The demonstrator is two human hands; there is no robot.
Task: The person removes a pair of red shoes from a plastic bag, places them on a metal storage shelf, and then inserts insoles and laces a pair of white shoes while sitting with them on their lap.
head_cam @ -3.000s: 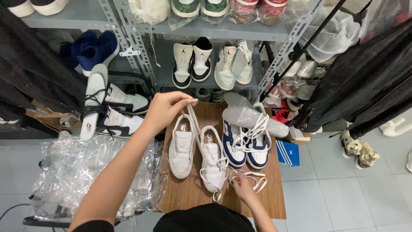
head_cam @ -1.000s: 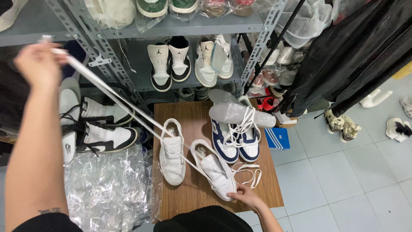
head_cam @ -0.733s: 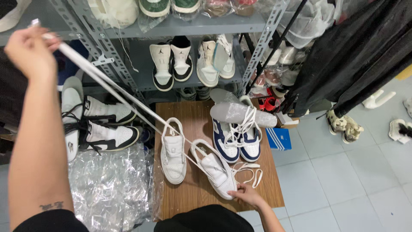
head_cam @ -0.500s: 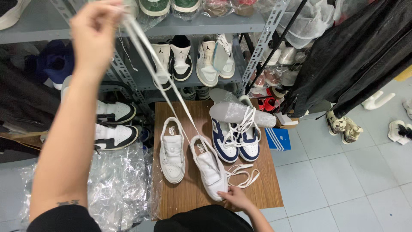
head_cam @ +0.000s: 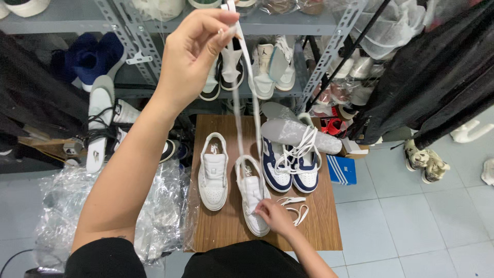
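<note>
Left hand (head_cam: 193,51) pinches the blurred white lace (head_cam: 242,98); right hand (head_cam: 272,216) grips the white sneaker (head_cam: 252,198), fingertips hidden.

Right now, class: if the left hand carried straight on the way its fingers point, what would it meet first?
Probably the grey metal shelf above the black-and-white sneakers; the left hand pinches the white lace and points there, though depth is unclear.

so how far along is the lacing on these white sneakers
Partly done. The right-hand white sneaker has lace through its lower eyelets; the left hand pulls both white lace ends up high while the right hand pins the toe. The left-hand white sneaker shows no lace, and a loose lace lies on the wooden table.
</note>
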